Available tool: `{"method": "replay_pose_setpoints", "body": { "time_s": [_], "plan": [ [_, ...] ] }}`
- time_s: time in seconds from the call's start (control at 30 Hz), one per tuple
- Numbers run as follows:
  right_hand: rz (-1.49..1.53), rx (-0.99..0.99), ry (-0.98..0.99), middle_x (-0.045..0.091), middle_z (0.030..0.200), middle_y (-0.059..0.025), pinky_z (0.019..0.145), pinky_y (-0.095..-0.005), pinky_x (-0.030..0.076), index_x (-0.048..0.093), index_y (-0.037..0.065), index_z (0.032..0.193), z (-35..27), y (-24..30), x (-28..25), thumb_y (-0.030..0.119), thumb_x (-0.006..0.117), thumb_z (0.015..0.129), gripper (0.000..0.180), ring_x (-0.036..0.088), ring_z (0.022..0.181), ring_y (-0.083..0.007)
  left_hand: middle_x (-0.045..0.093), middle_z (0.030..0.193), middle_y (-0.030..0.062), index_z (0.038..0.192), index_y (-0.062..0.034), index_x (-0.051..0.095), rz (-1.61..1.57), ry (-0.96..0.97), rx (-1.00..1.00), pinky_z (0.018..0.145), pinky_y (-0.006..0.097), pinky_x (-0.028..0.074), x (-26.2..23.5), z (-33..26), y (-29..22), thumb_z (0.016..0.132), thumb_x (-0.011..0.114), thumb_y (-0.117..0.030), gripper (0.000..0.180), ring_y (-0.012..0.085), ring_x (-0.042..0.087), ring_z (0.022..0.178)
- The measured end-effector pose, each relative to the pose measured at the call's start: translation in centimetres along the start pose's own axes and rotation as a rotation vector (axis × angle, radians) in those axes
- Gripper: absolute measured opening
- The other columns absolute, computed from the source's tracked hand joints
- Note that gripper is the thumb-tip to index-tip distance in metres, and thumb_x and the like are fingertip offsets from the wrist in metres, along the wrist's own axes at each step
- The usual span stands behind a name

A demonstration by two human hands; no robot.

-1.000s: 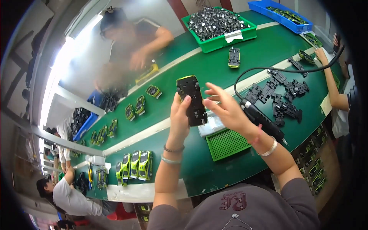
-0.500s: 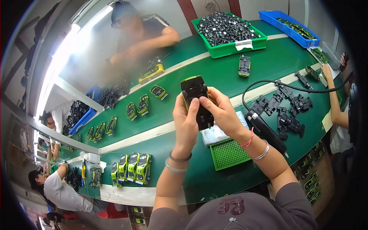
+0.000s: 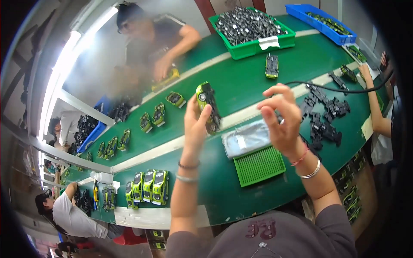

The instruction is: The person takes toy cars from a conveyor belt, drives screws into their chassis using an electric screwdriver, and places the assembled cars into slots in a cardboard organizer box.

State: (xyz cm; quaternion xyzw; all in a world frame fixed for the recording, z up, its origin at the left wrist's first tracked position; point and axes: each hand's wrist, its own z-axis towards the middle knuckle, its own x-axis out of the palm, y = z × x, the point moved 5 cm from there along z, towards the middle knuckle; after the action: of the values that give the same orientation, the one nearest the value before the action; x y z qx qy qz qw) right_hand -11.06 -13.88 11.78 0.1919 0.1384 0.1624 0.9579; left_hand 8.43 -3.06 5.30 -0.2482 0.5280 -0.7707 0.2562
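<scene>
The toy car (image 3: 211, 107) is up in the air over the table (image 3: 223, 189), tipped so its green side and part of its black underside show. The left hand (image 3: 195, 122) pinches it, thumb on the near side and fingers wrapped behind. The right hand (image 3: 282, 116) is well apart from it, fingers loosely bent and spread from the thumb, with nothing visible in its grasp. Handling it well probably means gripping the body's sides firmly but lightly, keeping fingertips off the wheels, and turning it slowly under the light

Below lie a plastic-wrapped packet (image 3: 245, 141) and a green mesh basket (image 3: 260, 167); black car bases (image 3: 325, 129) are heaped to the right, and upright green cars (image 3: 160, 187) stand to the left. Beyond sits a green crate (image 3: 262, 50) of small black parts. A co-worker (image 3: 180, 38) sits across, partly blurred, beside a bright tube light (image 3: 64, 64)
</scene>
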Motion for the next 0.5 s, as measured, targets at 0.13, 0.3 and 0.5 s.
{"method": "replay_pose_setpoints", "body": {
  "time_s": [0.13,0.3,0.5],
  "plan": [
    [-0.038,0.195,0.078,0.058,0.065,-0.0071,0.068,-0.0328,0.043,0.058,0.001,0.069,-3.1,-2.2,-4.0,0.009,0.058,0.081,0.014,0.056,0.083,-0.0255,0.056,0.1,0.0122,0.107,-0.004,0.049,1.111,0.086,0.254,0.082,0.037,0.042,-4.6,1.7,2.8,0.069,0.07,-0.011,0.044,0.0292,0.051,0.094],
    [-0.17,0.464,0.059,0.056,0.067,-0.0084,0.068,-0.0303,0.043,0.058,-0.001,0.07,-7.9,-4.6,-9.0,0.007,0.057,0.081,0.014,0.057,0.082,-0.0224,0.055,0.099,0.0107,0.103,-0.0071,0.051,1.534,0.325,0.208,0.08,0.041,0.042,-9.6,2.4,5.3,0.064,0.072,-0.011,0.045,0.0318,0.05,0.092],
    [-0.159,0.607,-0.012,0.053,0.064,-0.0051,0.067,-0.0282,0.042,0.057,0.001,0.07,-8.9,-4.9,-12.0,0.009,0.053,0.085,0.018,0.055,0.084,-0.019,0.055,0.113,0.0197,0.1,-0.0067,0.062,1.161,0.434,0.379,0.096,0.043,0.035,-4.3,6.3,4.7,0.08,0.063,-0.024,0.026,0.0355,0.044,0.114]
  ]
}}
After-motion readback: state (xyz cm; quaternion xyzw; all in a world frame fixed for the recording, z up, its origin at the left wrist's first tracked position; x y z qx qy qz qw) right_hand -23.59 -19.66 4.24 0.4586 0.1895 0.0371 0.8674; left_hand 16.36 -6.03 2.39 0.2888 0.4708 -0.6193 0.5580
